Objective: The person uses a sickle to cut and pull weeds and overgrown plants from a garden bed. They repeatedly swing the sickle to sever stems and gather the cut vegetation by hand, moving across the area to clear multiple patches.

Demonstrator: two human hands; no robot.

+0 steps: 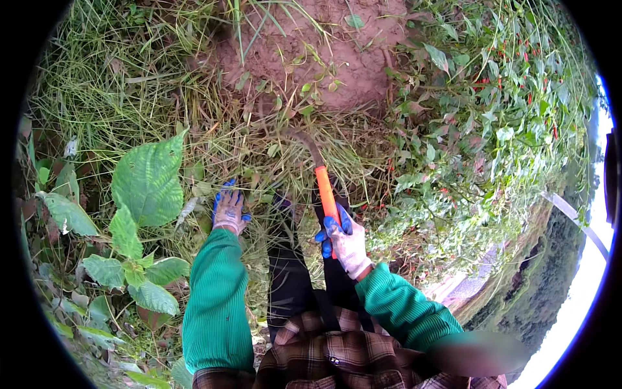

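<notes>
Head view: one sickle (321, 175), held in the right hand (342, 236). Orange handle runs from the fist toward just short of 12 o'clock; the dark curved blade (313, 150) bends from its top toward 10 o'clock, its tip among the grass (249, 159). Right fingers are wrapped around the handle, pressed together on it. Left hand (229, 209) is empty, fingers spread and pointing near 12 o'clock, thumb toward 3; whether the palm bears on the grass cannot be told. From the left fingers the blade tip lies toward 1 o'clock, apart from them; the left hand is nearer the tip, the right holds the handle end.

Count: one sickle; two gloved hands, white with blue fingertips; two green sleeves (217, 298); two dark trouser legs (288, 279) at 6 o'clock; one bare soil patch (356, 71) at 12; one large-leaved plant (149, 188) at 9; red pods (554, 132) toward 2, too small to count
</notes>
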